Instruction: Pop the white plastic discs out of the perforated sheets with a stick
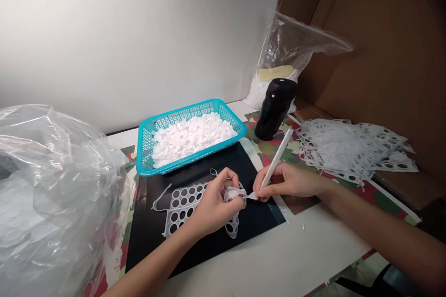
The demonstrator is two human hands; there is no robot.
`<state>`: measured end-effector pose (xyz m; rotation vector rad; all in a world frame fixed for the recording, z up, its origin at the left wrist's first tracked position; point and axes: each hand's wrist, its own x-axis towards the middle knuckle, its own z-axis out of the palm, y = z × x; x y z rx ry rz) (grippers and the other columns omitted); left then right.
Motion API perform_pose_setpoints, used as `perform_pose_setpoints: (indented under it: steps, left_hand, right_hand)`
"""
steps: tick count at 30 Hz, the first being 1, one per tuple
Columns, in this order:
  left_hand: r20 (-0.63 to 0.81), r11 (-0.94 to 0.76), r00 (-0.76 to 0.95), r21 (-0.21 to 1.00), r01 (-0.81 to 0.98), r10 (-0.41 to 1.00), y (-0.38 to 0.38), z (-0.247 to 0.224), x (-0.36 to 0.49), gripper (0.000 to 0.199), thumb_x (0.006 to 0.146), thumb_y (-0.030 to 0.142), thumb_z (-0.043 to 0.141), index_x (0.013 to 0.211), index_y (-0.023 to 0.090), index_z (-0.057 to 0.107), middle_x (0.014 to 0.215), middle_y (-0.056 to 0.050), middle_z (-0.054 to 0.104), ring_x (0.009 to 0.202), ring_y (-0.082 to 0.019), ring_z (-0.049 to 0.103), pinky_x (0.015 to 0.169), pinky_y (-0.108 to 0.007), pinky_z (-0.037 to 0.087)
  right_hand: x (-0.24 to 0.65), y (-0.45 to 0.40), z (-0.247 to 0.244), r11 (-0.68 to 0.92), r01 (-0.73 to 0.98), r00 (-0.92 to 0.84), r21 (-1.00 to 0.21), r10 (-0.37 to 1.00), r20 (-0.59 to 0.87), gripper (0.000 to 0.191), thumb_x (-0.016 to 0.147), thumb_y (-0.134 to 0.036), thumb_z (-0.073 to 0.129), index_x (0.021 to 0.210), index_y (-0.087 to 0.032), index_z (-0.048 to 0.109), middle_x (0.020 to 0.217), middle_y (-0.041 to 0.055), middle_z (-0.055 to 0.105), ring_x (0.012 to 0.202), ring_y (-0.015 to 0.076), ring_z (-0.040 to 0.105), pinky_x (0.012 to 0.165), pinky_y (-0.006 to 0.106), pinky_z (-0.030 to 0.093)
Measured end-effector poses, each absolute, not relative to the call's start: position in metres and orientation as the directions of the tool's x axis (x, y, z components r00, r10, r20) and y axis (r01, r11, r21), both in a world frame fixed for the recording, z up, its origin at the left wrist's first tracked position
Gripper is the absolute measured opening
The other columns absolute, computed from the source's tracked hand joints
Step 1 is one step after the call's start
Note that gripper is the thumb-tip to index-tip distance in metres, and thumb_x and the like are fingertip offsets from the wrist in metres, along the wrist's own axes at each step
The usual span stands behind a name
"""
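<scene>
Over the black mat [153, 246], my left hand [219, 206] is closed, thumb and fingers pinching a bunched part of a translucent white perforated sheet [179, 203]. The rest of that sheet lies on the mat behind and beneath this hand, showing rows of round holes and loose thin strips. Just to the right, my right hand [285, 180] is closed around a slim white pen-like tool [276, 158], which slants upward. Its fingertips also pinch the end of a thin whitish piece reaching across from the left hand. The tool's lower end is hidden by the fingers.
A turquoise basket [140, 148] of small white discs [195, 137] stands behind the mat. At the left is a large clear plastic bag [59, 185]. A black bottle [275, 111], a zip bag [278, 51] and piled perforated sheets [351, 146] stand at the right, beside cardboard [376, 55].
</scene>
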<state>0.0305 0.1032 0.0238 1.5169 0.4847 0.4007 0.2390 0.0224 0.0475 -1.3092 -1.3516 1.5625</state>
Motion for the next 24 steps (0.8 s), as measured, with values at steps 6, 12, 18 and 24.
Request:
perform_pose_setpoints:
  steps: [6,12,18,24]
  left_hand:
    - [-0.056,0.029,0.858,0.998,0.049,0.511,0.106,0.024,0.031,0.019,0.073,0.009,0.049,0.082,0.021,0.036,0.066,0.008,0.039,0.054,-0.006,0.03,0.05,-0.017,0.027]
    - [0.0,-0.093,0.872,0.994,0.053,0.489,0.104,0.028,0.03,0.016,0.083,0.017,0.052,0.096,0.02,0.044,0.07,0.005,0.05,0.057,-0.008,0.043,0.053,-0.018,0.034]
    - [0.229,-0.398,0.764,0.917,0.039,0.603,0.095,0.024,0.028,0.024,0.08,0.02,0.064,0.103,0.021,0.058,0.104,-0.007,0.06,0.092,-0.022,0.057,0.082,-0.032,0.043]
    - [0.362,-0.522,0.711,0.853,0.008,0.603,0.082,0.017,0.021,0.013,0.075,0.014,0.066,0.083,0.025,0.068,0.094,-0.006,0.065,0.093,-0.025,0.057,0.093,-0.041,0.038]
  right_hand:
    - [0.247,0.022,0.05,-0.207,0.141,-0.306,-0.968,0.921,-0.241,0.02,0.08,-0.033,0.073,0.082,-0.014,0.071,0.079,0.0022,0.069,0.072,0.0125,0.065,0.07,0.025,0.054]
    - [0.244,0.022,0.048,-0.163,0.167,-0.267,-0.972,0.942,-0.204,0.023,0.08,-0.036,0.073,0.083,-0.014,0.071,0.078,0.0021,0.068,0.072,0.0132,0.065,0.07,0.026,0.054]
    - [0.243,0.018,0.045,0.085,0.359,-0.169,-0.93,0.985,0.025,0.021,0.087,-0.038,0.065,0.087,-0.018,0.071,0.089,0.004,0.07,0.085,0.0168,0.066,0.077,0.029,0.054]
    - [0.238,0.015,0.038,0.493,0.637,-0.247,-0.593,0.859,0.449,0.018,0.097,-0.019,0.05,0.102,-0.019,0.067,0.1,0.007,0.07,0.095,0.0158,0.065,0.086,0.03,0.053]
